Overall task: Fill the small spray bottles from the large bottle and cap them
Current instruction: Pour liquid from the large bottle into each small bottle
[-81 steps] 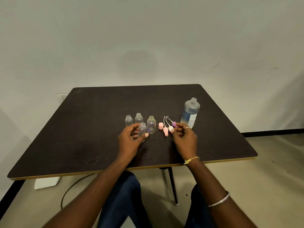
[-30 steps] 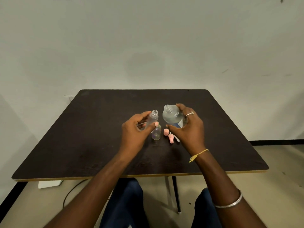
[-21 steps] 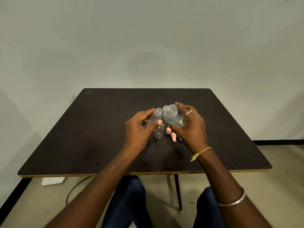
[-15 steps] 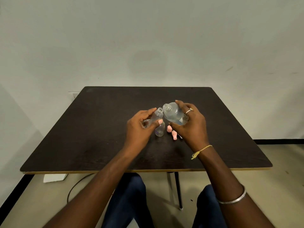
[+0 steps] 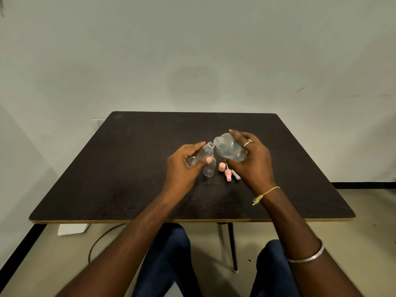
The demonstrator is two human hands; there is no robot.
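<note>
Presently the left hand (image 5: 182, 168) holds one small bottle (image 5: 202, 155) above the table (image 5: 107, 168), thumb and fingers clamped round its body, its open neck tilted up and to the right. The right hand (image 5: 252, 161) holds the large bottle (image 5: 229, 150), fingers wrapped over its body and thumb beneath, tipped to the left so that its open mouth sits just beside and slightly above the small bottle's mouth. No stream between the two can be made out.

Handling, as judged: both bottles look to be thin clear plastic, light, and liable to flex if squeezed. The large bottle appears to hold a modest amount of liquid lying along its lower side, so its weight will shift as it tips. A grip round the mid-body suits each, leaving both necks clear. Any spill would make the smooth walls slippery.

Count: one large bottle, in hand. Small bottles visible: one held, one standing (image 5: 209, 169) on the table just behind the left thumb. Others may lie hidden behind the left hand. Spray caps (image 5: 227, 173) on the table near the right hand: two pink and one whitish can be told, and the right hand may hide more.
</note>
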